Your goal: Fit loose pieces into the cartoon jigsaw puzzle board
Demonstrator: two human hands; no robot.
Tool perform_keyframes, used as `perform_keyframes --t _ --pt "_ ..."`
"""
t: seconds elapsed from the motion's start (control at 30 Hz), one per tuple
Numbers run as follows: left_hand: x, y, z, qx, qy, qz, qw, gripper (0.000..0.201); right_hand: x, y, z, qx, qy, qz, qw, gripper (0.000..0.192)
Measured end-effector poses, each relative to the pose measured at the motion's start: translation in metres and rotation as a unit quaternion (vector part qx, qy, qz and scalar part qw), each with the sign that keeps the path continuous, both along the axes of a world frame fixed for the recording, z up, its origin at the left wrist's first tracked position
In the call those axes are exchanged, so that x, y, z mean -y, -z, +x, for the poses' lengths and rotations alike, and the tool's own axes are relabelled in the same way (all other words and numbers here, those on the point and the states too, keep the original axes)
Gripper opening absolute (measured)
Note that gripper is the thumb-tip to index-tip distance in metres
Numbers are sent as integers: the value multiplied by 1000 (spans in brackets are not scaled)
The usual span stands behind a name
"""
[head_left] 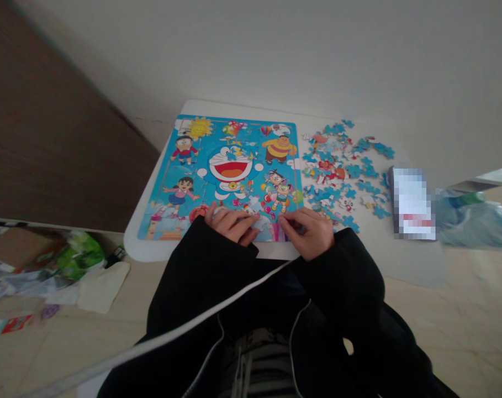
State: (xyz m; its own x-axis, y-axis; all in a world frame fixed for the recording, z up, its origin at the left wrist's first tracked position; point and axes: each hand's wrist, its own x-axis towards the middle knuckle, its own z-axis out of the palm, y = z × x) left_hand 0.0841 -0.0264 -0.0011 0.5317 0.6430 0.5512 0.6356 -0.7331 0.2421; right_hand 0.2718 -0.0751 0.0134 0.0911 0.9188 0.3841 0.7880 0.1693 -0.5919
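A blue jigsaw puzzle board (209,141) with cartoon figures lies flat on the white table. My left hand (233,224) rests on its near edge, fingers stretched toward the right and slightly bent. Close beside it, my right hand (312,232) is at the board's near right corner, thumb and fingertips pressed together. Whatever is between those fingertips, if anything, is hidden. Small loose puzzle pieces (237,152) lie on the picture near the middle. Many more jigsaw pieces (329,171) are heaped right of the board, mostly blue, white and red.
A phone (414,202) with a blurred screen lies at the right of the table (151,251), near a clear plastic bag (474,218). A white cord (217,307) crosses in front of me. Left on the floor are a green bag (83,255) and a cardboard box (21,246).
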Motion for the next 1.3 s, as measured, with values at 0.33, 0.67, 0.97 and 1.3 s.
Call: perform_keyframes --t 0.33,0.67,0.97,1.3 --pt "-1 -1 5 -6 -50 36 998 15 3 -7 2 -102 54 -17 993 20" --pt "-2 0 1 31 -14 -41 999 14 5 -11 7 -271 152 -35 950 25" --pt "3 -2 4 119 4 -87 989 24 6 -12 6 -287 152 -33 945 22" --pt "25 -16 9 174 9 -95 980 19 6 -8 8 -217 131 -41 966 25"
